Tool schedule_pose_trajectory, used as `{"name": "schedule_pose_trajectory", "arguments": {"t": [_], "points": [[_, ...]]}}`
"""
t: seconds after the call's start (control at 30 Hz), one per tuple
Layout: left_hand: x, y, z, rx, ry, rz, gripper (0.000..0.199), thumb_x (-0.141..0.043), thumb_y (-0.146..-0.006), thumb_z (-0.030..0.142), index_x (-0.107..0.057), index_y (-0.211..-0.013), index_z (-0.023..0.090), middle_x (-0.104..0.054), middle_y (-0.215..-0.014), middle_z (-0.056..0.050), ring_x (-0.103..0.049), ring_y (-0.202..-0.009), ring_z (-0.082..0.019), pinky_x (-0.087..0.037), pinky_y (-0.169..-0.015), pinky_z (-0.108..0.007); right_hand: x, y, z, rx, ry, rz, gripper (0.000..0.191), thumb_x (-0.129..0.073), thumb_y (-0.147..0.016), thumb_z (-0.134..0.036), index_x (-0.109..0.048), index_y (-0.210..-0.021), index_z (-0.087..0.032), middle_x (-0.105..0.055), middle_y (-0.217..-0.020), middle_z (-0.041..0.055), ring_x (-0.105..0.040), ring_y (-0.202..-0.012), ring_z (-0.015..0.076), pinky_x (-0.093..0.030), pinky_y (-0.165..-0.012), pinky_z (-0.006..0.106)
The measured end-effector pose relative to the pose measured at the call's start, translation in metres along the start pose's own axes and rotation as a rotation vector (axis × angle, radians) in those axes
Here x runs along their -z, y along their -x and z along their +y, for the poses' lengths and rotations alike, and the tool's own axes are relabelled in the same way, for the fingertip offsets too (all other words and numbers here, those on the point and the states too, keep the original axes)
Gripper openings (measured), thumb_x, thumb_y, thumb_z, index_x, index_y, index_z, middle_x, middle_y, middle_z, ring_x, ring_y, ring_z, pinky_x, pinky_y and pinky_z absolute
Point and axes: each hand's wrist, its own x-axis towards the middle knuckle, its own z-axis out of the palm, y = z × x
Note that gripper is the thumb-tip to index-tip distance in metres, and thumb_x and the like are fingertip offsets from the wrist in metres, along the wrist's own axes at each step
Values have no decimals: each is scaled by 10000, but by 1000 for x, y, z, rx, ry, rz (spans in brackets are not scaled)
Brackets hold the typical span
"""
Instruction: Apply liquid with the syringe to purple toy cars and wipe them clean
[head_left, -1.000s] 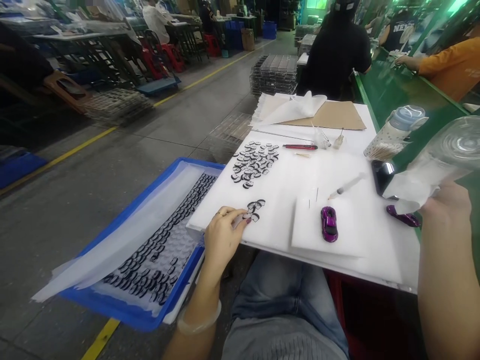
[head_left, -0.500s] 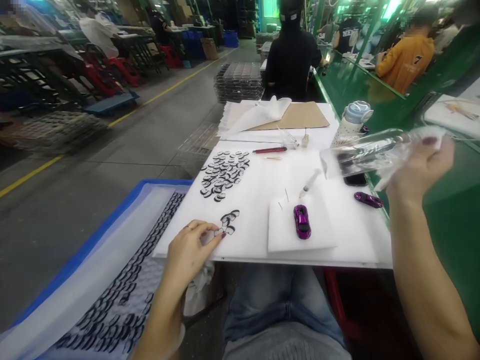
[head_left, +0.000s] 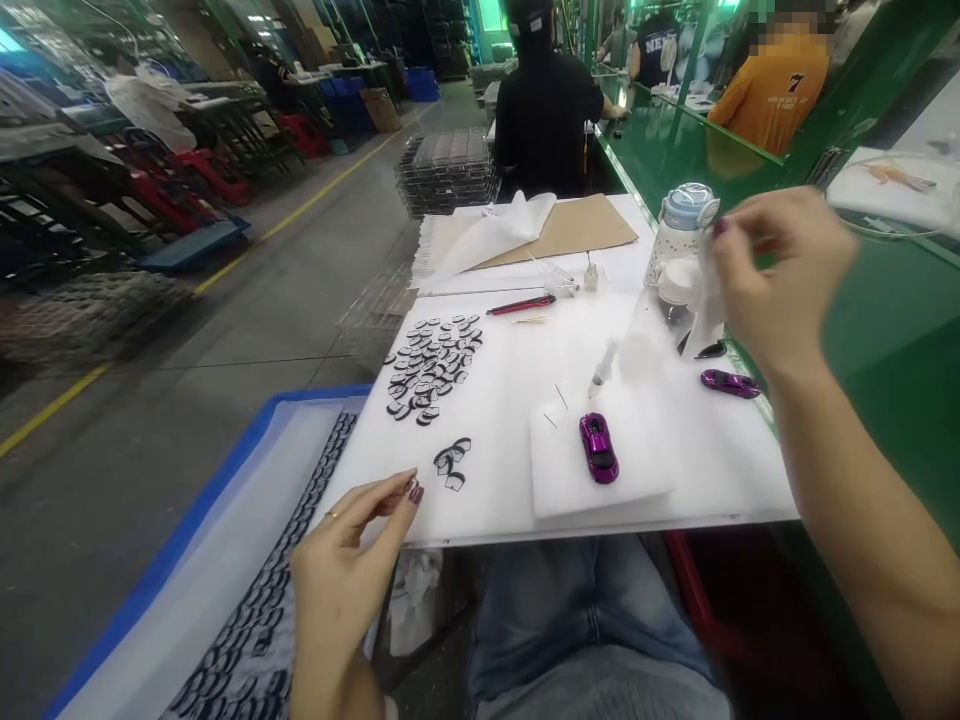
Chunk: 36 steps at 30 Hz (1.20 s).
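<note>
Factory aisle runs off at the far left, grey concrete with a yellow floor line (head_left: 52, 410). Closest to me on that side sits a blue tray (head_left: 150, 563), lined in white and holding rows of small black-and-white pieces (head_left: 262, 610). I have the left hand (head_left: 345, 570) open, its fingers spread loosely, hovering at the near edge of a white foam board (head_left: 502, 430). It is just short of a small cluster of black-and-white pieces (head_left: 450, 465), touching none. A larger pile of black-and-white pieces (head_left: 431, 365) lies farther up the board, below a red utility knife (head_left: 521, 304). Right of these, a syringe (head_left: 604, 368) lies beside a foam pad (head_left: 570, 480) carrying a purple toy car (head_left: 598, 447). A second purple toy car (head_left: 730, 383) rests near the board's far edge. Up there, the right hand (head_left: 784, 270) pinches clear plastic film (head_left: 675, 310), thumb and fingers together, in front of a water bottle (head_left: 679, 225). A green workbench (head_left: 892, 340) runs along the right.
</note>
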Motion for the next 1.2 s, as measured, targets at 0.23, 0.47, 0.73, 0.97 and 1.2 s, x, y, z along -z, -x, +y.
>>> {"name": "schedule_pose_trajectory", "arguments": {"t": [0.23,0.47,0.73,0.97,1.2], "points": [[-52,20,48,-31,973,-200,258,-871,-677,439,-795,-858,272,-762,-813,-5,-682,-736,-148,-578,-724,-253,56,72,19,-421,30,-276,157,-556,-756,-208,-615,-612,-229,-516,-534,-10,-437,-503,156,-315,-497,317],[-113,33,91,264,1400,-800,272,-861,-717,395,-787,-887,197,-728,-845,-43,-676,-788,-141,-570,-805,-273,58,119,24,-749,-149,246,221,-546,-794,-254,-570,-574,-264,-655,-688,52,-585,-634,265,-442,-535,423],[-112,33,80,318,1404,-833,349,-919,-596,444,-795,-798,189,-756,-783,-42,-694,-729,-142,-582,-751,-257,30,136,-68,-64,-485,-158,106,-617,-887,-167,-683,-845,-237,-623,-645,-7,-559,-493,142,-436,-410,271],[-113,36,83,329,1330,-760,333,-926,-586,430,-798,-784,195,-750,-718,-38,-691,-706,-168,-574,-749,-295,21,137,-95,340,-364,-241,120,-622,-828,-81,-680,-878,-174,-620,-802,63,-556,-552,121,-487,-444,253],[-113,37,85,307,1369,-792,297,-923,-597,417,-810,-773,208,-746,-695,-28,-668,-664,-130,-556,-696,-237,29,129,-92,394,-301,-297,119,-621,-821,-96,-637,-873,-202,-619,-773,36,-575,-568,126,-485,-443,253]]}}
